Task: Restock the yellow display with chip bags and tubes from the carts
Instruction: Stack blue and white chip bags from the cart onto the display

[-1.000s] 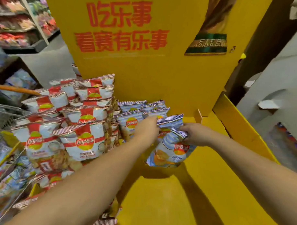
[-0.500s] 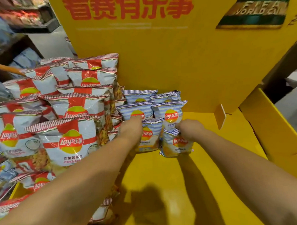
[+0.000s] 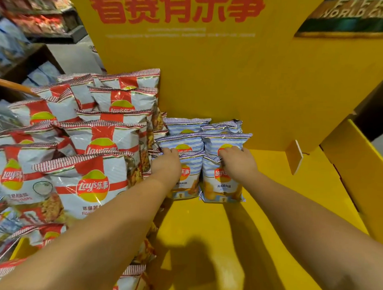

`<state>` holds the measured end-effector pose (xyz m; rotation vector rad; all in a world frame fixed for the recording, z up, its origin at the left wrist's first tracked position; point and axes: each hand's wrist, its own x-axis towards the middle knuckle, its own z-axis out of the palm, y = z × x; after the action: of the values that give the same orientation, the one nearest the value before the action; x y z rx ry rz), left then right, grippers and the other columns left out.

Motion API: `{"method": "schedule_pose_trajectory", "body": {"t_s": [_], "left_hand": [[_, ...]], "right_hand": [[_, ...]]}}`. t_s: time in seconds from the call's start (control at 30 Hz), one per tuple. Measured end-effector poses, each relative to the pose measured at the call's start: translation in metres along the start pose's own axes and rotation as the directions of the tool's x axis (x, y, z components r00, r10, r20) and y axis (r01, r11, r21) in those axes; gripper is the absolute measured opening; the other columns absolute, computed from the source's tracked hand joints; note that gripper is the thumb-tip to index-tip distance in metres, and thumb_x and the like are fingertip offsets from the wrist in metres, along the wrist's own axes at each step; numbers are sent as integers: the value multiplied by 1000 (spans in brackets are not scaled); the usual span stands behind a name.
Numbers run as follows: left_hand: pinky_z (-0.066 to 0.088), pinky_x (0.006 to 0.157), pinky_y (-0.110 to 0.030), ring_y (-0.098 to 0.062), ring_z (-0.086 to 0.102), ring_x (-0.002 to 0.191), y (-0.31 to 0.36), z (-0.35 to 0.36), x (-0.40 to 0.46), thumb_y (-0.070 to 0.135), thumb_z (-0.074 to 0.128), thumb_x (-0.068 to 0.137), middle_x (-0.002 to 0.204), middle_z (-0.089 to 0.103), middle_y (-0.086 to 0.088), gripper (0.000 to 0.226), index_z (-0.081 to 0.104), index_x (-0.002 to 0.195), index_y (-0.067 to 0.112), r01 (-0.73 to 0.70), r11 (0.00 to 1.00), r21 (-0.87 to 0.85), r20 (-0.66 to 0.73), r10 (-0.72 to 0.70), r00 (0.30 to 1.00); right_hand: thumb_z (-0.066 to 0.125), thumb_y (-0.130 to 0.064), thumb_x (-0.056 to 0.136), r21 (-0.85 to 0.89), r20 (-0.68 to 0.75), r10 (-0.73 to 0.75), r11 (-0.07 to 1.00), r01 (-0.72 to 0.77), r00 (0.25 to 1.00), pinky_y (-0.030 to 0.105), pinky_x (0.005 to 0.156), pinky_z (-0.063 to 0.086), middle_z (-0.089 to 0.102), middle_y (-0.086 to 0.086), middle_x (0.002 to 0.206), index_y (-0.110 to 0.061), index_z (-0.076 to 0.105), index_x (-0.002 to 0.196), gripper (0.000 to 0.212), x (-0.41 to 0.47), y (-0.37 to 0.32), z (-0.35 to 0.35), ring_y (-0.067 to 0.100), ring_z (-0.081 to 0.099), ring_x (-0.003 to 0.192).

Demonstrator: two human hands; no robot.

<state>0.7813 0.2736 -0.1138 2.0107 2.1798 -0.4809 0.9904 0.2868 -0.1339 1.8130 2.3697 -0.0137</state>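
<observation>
Setting the front row of small blue-striped bags upright on the yellow display (image 3: 270, 212), I have my left hand (image 3: 167, 165) on the top edge of the left front bag (image 3: 186, 181) and my right hand (image 3: 237, 163) on the top edge of the right front bag (image 3: 222, 185). Both hands have fingers curled over the seals, pinching them as far as I can tell (the fingertips are hidden behind the bags). Two more rows of blue bags (image 3: 225, 141) stand behind, against the back panel. To the left, the big red-and-white bags (image 3: 93, 180) are stacked high. By my reckoning I am partway: most of the yellow floor to the right and front lies bare, and I see no tubes placed yet.
</observation>
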Motion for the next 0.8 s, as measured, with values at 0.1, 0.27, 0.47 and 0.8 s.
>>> {"method": "schedule_pose_trajectory", "body": {"t_s": [0.1,0.27,0.47,0.8], "left_hand": [[42,65,-37,-34,64,97,1,-4,-5,8,42,100,160,0,-20,66,4,155,9,-19,1000,-5,-39,18,999],[43,63,-37,-35,63,98,4,-25,-26,10,41,100,161,5,-18,64,8,154,9,-58,998,-35,-59,55,997],[52,83,-44,-31,59,105,-19,-77,-97,29,51,97,141,44,-8,46,37,140,17,-162,886,-435,-119,122,985],[47,75,-31,-19,61,83,-217,-88,-263,30,61,92,93,61,8,13,60,104,24,-220,418,-882,-332,-216,918]], "right_hand": [[53,-22,96,63,-76,57,997,-52,995,45,106,31,46,3,136,-21,40,133,40,-11,0,4,27,39,130],[66,-48,86,187,-76,190,967,-173,979,41,108,28,32,3,151,-23,27,147,76,-40,-2,-12,25,28,139],[61,-29,91,669,-195,374,727,-156,907,38,100,38,55,6,129,-15,51,134,46,-98,-37,-78,25,49,123],[59,-29,91,955,-147,135,279,105,980,37,80,49,66,-8,85,-35,56,89,6,-180,-258,-198,18,66,89]]}}
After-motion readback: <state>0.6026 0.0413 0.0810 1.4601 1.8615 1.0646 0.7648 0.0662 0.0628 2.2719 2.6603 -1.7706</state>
